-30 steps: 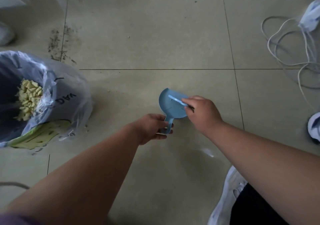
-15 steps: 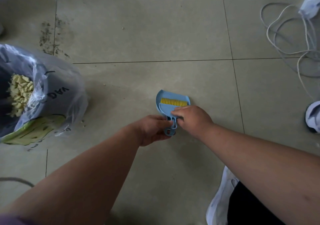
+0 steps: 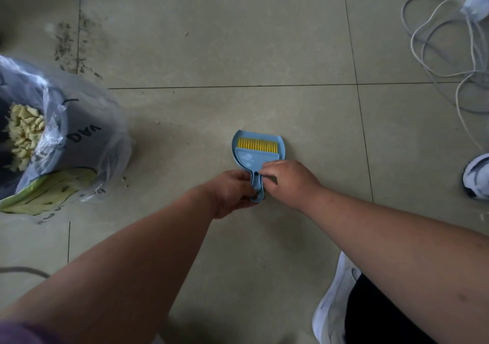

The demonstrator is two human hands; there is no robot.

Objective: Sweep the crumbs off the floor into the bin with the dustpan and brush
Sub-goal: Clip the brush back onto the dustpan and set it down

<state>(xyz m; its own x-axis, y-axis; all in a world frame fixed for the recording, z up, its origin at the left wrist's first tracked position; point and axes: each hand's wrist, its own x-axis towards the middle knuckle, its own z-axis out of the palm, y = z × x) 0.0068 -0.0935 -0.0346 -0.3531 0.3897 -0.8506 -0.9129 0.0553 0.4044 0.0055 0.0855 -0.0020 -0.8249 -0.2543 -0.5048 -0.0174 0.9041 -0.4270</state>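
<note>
A small blue dustpan (image 3: 281,145) lies flat on the tiled floor in the middle of the view. A blue brush (image 3: 247,156) with yellow bristles rests nested inside it, bristles toward the pan's front lip. My left hand (image 3: 231,194) grips the stacked handles from the left. My right hand (image 3: 288,181) pinches the brush handle from the right. The bin (image 3: 76,137), lined with a clear plastic bag, stands at the left and holds a heap of pale yellow crumbs (image 3: 23,129). A few loose crumbs (image 3: 123,179) lie on the floor beside it.
Tangled white cables (image 3: 434,60) lie at the upper right. A white shoe (image 3: 476,175) sits at the right edge and my own white shoe (image 3: 333,304) at the bottom. Dark dirt marks (image 3: 68,44) spot the tile joint at the upper left.
The dustpan went from tilted up in the air to lying flat on the floor. My right hand laid the brush into the pan and slid back to its handle.
</note>
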